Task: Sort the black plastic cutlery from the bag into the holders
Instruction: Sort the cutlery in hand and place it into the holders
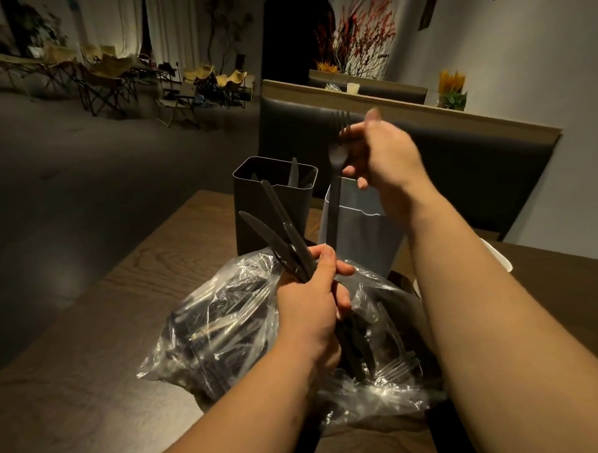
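A clear plastic bag (220, 332) full of black cutlery lies on the wooden table (90, 338) in front of me. My left hand (311, 301) grips a bundle of black knives (281, 234) above the bag, blades pointing up and left. My right hand (380, 154) pinches a black fork (335, 190) by its upper part, tines up, handle hanging down over the grey holder (359, 230). The black holder (255, 207) stands to its left with a few knives inside.
A dark padded bench back (476, 163) runs behind the table. Something white (497, 255) lies at the table's right side. Folding chairs (102, 80) stand far across the floor on the left. Plants (451, 89) sit on the ledge behind the bench.
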A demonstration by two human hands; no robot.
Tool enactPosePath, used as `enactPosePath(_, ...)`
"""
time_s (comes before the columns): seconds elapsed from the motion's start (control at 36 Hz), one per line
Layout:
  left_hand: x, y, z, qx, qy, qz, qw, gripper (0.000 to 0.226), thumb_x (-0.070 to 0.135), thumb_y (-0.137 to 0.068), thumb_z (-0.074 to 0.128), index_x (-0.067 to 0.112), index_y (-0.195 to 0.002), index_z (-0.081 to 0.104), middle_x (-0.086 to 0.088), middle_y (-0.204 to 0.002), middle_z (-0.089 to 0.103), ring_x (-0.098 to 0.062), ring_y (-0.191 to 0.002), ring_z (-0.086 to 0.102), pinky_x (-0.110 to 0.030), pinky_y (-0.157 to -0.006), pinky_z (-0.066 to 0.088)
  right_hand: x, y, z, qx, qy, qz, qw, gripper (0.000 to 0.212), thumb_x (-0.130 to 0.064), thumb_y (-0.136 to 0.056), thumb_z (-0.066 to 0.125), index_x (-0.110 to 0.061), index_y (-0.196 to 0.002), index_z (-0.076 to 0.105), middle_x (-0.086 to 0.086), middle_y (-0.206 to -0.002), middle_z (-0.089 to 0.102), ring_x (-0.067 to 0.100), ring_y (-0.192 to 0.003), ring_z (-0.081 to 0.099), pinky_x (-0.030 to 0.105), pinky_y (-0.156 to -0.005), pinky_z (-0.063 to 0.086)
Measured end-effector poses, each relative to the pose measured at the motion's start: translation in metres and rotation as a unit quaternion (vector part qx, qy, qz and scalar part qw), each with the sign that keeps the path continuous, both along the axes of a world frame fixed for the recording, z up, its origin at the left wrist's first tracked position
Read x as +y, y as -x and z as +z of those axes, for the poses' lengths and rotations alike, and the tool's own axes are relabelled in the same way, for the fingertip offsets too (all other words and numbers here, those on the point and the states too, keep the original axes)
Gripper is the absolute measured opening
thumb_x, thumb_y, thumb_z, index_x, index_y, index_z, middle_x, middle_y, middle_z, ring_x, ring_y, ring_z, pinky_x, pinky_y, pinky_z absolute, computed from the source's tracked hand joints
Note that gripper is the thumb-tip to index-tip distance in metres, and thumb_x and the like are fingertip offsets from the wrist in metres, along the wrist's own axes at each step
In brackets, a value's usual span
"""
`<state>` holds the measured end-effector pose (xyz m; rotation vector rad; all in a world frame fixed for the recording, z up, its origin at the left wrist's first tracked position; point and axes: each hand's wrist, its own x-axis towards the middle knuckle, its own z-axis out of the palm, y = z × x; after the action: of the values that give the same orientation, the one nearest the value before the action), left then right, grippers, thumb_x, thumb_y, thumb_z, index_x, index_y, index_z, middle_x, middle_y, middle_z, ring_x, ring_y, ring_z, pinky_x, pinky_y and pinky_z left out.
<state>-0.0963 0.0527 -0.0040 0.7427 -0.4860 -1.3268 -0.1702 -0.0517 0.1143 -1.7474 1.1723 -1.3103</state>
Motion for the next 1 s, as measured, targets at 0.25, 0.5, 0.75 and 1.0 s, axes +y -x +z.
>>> enactPosePath(0.25,0.000,0.001,-0.002,-0.039,0.006,-0.039,0.998,0.010,0.023,-0.098,0.062,0.016,-0.105,0.064,-0.003,-0.080,0.072,-0.009,-0.042,0.045,-0.020,-0.039,0.035,0.034,0.031,0.004,-0.022,0.162,-0.018,0.986,0.028,-0.008,-0.094,0.065,-0.014,-0.121,0.060,0.002,-0.114,0.064,0.014,-0.103,0.068,0.031,-0.074,0.062)
enactPosePath(0.5,-0.001,0.003,-0.002,-0.016,0.010,-0.066,0.998,0.028,0.038,-0.089,0.064,0.010,-0.092,0.060,0.001,-0.048,0.034,-0.010,-0.038,0.029,-0.021,-0.043,0.023,0.011,0.059,-0.010,-0.041,0.338,-0.238,0.910,0.046,-0.011,-0.089,0.069,-0.005,-0.130,0.050,-0.007,-0.122,0.053,0.010,-0.108,0.061,0.022,-0.085,0.057)
enactPosePath(0.75,-0.001,0.000,-0.005,-0.014,0.049,-0.122,0.991,0.020,0.006,-0.092,0.057,0.020,-0.078,0.063,0.000,-0.053,0.031,-0.010,-0.037,0.030,-0.022,-0.042,0.023,0.006,0.078,-0.047,0.108,0.308,-0.236,0.915,0.018,-0.023,-0.099,0.058,-0.012,-0.110,0.067,0.004,-0.101,0.070,0.016,-0.094,0.066,0.036,-0.078,0.060)
enactPosePath(1.0,0.003,0.001,0.002,-0.006,0.062,-0.155,0.986,0.009,0.010,-0.069,0.040,0.010,-0.071,0.049,-0.003,-0.056,0.029,-0.011,-0.040,0.028,-0.023,-0.042,0.020,0.015,0.081,-0.069,0.299,0.196,-0.258,0.898,0.023,-0.030,-0.098,0.057,-0.019,-0.101,0.076,0.001,-0.101,0.071,0.023,-0.106,0.052,0.031,-0.082,0.030)
